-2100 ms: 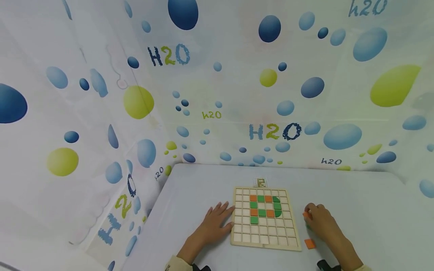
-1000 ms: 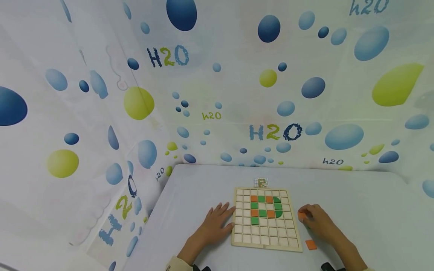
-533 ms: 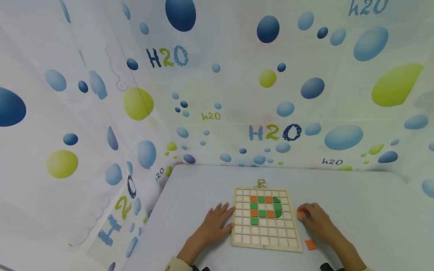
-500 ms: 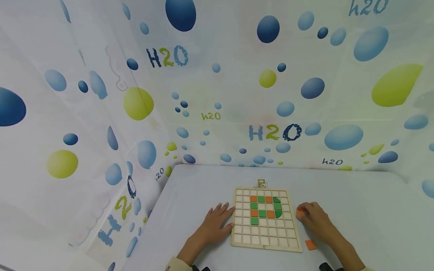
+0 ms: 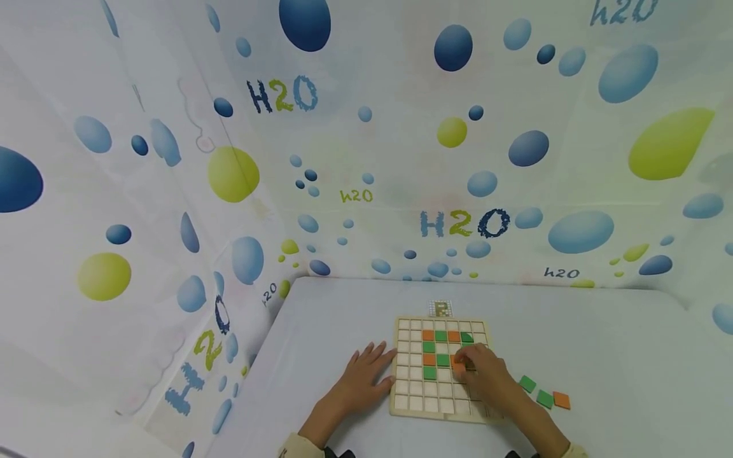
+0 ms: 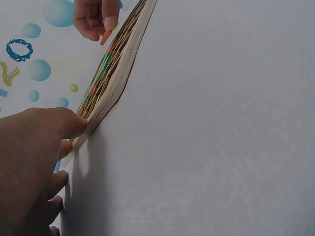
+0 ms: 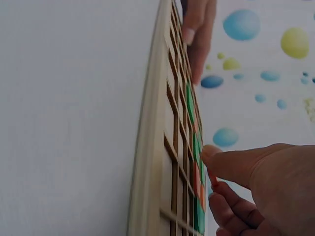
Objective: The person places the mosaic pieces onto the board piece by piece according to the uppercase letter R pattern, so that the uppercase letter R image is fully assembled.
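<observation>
A square wooden grid board (image 5: 418,415) lies on the white table with green and orange tiles (image 5: 429,360) set in some cells. My left hand (image 5: 361,381) lies flat beside it, fingers spread and reaching its left edge; in the left wrist view the thumb (image 6: 69,123) touches the rim. Over the board's right half, my right hand (image 5: 489,375) pinches a small orange tile (image 6: 106,37) between thumb and fingers. The right wrist view shows this tile edge-on, close to the coloured tiles in the grid. The hand hides several cells beneath it.
Two loose green tiles (image 5: 544,399) and an orange tile (image 5: 562,400) lie on the table right of the board, beside the right forearm. A small pattern card (image 5: 440,308) sits at the board's far edge. A white curtain with blue and lime drops (image 5: 452,132) hangs behind.
My right hand has moved left from beside the board to above it, carrying the orange tile. Loose tiles once under the hand now show; the forearm covers the near orange one's place. The left hand stays.
</observation>
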Motion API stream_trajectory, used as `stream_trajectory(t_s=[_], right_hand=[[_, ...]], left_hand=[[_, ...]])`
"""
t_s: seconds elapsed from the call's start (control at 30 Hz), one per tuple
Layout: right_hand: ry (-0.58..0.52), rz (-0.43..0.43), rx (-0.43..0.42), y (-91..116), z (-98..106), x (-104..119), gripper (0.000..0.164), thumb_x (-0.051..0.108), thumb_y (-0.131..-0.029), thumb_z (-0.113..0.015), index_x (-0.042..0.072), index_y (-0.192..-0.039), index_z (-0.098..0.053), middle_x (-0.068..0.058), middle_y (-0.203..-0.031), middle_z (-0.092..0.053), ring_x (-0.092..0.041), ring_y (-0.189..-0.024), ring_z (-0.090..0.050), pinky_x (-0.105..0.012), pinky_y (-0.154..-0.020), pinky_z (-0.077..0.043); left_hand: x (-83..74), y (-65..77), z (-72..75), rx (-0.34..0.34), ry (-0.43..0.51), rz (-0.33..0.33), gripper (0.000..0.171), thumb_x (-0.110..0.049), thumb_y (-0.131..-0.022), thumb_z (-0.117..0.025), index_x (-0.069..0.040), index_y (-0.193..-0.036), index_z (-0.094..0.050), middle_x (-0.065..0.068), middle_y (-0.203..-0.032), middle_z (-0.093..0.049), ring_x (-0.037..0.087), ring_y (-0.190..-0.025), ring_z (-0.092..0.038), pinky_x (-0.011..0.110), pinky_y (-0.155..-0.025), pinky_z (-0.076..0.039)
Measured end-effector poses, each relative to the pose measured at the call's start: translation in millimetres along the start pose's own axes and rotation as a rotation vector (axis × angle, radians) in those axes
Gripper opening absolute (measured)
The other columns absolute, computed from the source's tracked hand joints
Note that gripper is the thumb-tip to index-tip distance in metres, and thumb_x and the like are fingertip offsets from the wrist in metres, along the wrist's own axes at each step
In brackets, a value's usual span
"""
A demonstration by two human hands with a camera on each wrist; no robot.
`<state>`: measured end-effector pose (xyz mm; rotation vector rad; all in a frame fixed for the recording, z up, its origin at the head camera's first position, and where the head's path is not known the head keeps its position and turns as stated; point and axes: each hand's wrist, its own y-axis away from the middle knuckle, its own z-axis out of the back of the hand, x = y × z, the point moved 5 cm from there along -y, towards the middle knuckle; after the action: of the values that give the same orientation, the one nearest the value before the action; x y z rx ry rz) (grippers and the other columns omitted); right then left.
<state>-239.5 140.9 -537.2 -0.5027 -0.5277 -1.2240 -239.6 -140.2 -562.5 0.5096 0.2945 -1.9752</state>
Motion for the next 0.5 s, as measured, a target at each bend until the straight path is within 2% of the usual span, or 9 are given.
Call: stream_trajectory(t_s=[0.07,0.2,0.37,0.5], right_hand=[[0.029,0.028,-0.014,0,-6,9,0.014,0.021,-0.093,-0.082,0.021,-0.101,-0.070,0.007,-0.102,-0.063,-0.015,-0.098,-0.060,-0.049,-0.085,-0.050],[0.050,0.117,-0.030,1,-15,20,0.014,0.019,-0.092,-0.082,0.023,-0.090,-0.069,0.010,-0.096,-0.061,-0.014,-0.092,-0.060,-0.042,-0.080,-0.048],[0.042,0.153,-0.047,4,-20,25,0.015,0.018,-0.091,-0.083,0.025,-0.089,-0.070,0.012,-0.094,-0.059,-0.010,-0.088,-0.057,-0.032,-0.075,-0.038],[0.088,0.170,-0.082,4,-19,27,0.014,0.017,-0.090,-0.084,0.024,-0.090,-0.072,0.012,-0.094,-0.060,-0.009,-0.086,-0.056,-0.028,-0.072,-0.037]], left_hand=[[-0.8,-0.3,0.9,-0.003,0.003,-0.001,0.059,-0.043,-0.107,-0.054,-0.024,-0.162,-0.045,0.010,-0.170,-0.037,0.039,-0.159,-0.029,0.067,-0.126,-0.021],[-1.2,-0.7,0.7,-0.001,0.001,0.000,0.059,-0.044,-0.106,-0.055,-0.023,-0.161,-0.046,0.009,-0.170,-0.038,0.039,-0.159,-0.029,0.067,-0.126,-0.022],[-0.6,-0.8,-0.6,0.002,-0.009,0.006,0.060,-0.045,-0.106,-0.054,-0.025,-0.162,-0.046,0.008,-0.170,-0.037,0.038,-0.159,-0.029,0.066,-0.126,-0.022],[-1.0,-0.3,0.0,-0.005,-0.002,0.000,0.059,-0.044,-0.107,-0.055,-0.024,-0.162,-0.046,0.009,-0.170,-0.038,0.038,-0.159,-0.030,0.067,-0.126,-0.022]])
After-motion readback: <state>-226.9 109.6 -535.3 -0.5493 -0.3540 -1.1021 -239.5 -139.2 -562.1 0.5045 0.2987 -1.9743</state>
